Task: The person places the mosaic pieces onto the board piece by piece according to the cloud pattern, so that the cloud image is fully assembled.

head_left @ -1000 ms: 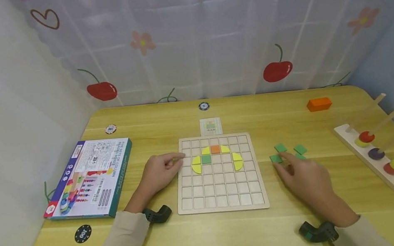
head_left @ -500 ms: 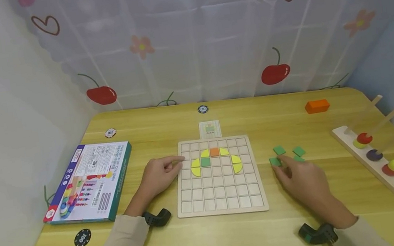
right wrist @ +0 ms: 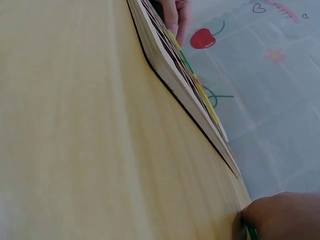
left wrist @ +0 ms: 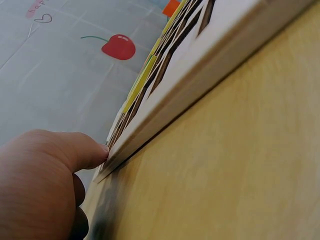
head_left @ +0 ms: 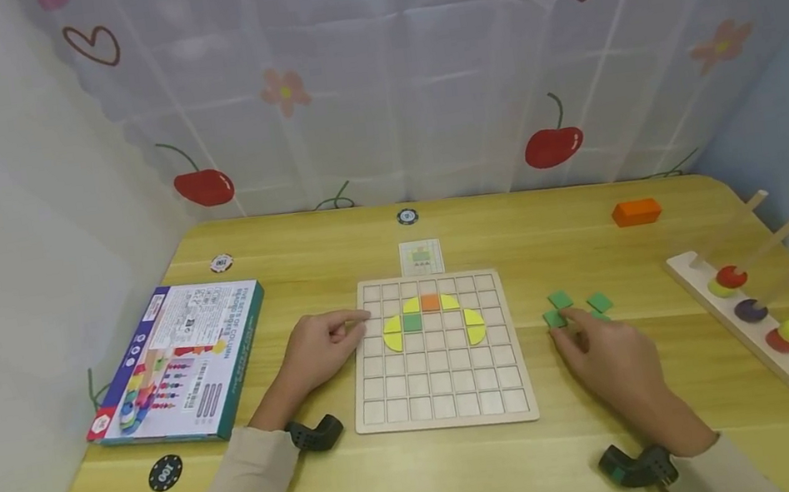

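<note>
My left hand [head_left: 319,353] rests at the left edge of a wooden grid board [head_left: 434,400]. Its index finger reaches onto the rim, and in the left wrist view the thumb [left wrist: 85,150] touches the board's edge. Yellow quarter-circle pieces [head_left: 475,325], an orange square [head_left: 430,302] and one green square [head_left: 411,323] sit in the board's cells. To the right of the board, my right hand [head_left: 615,362] pinches a green square tile [head_left: 554,319] between thumb and index finger. More green tiles [head_left: 560,300] lie close by, one partly hidden behind the fingers.
A small pattern card [head_left: 421,257] lies behind the board. A flat toy box [head_left: 179,360] is at the left, with poker chips [head_left: 166,473] around. On the right stand a peg rack [head_left: 762,329] with coloured beads and an orange block [head_left: 636,213].
The head view has shifted slightly. The green tile and the right fingertips have moved a little to the right. The left hand stays at the board's edge.
</note>
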`<state>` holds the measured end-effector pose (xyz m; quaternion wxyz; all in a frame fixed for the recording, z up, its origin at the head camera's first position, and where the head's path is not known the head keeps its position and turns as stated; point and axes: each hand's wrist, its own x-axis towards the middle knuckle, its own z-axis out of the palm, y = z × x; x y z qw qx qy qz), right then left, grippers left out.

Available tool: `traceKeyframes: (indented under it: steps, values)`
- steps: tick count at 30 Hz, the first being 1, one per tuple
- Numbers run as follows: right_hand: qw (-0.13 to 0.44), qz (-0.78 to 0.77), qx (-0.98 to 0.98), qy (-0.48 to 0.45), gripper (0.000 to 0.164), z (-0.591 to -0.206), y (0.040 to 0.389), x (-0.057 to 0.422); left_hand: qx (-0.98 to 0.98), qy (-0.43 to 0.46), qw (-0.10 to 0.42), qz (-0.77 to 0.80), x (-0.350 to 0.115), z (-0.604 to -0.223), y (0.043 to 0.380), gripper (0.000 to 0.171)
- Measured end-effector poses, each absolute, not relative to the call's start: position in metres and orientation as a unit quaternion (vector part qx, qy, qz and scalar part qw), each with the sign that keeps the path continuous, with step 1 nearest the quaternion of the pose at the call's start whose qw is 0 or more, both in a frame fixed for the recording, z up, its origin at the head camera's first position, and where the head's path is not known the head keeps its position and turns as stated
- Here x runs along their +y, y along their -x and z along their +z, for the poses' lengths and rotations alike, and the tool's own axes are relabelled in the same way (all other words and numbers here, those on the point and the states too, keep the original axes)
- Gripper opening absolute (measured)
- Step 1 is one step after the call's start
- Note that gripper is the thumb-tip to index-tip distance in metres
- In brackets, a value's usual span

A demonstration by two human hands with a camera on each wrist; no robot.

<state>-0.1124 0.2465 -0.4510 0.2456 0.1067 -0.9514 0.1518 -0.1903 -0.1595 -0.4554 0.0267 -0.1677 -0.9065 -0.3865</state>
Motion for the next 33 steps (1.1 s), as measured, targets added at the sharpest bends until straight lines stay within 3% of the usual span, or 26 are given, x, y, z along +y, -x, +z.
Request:
traceKeyframes:
  steps: [18, 28, 33]
  values:
    - [0.190, 0.184, -0.961, -0.073, 0.025, -0.443, 0.111, 0.246, -0.905, 0.171, 0.030, -0.389, -0.160, -0.456, 0.191, 0.018]
    - [0.117, 0.220, -0.967, -0.049, 0.025, -0.437, 0.116, 0.241, -0.903, 0.174, 0.036, -0.391, -0.161, -0.458, 0.191, 0.018]
    - [0.119, 0.223, -0.966, -0.056, 0.025, -0.432, 0.121, 0.234, -0.905, 0.175, 0.032, -0.387, -0.160, -0.457, 0.191, 0.018]
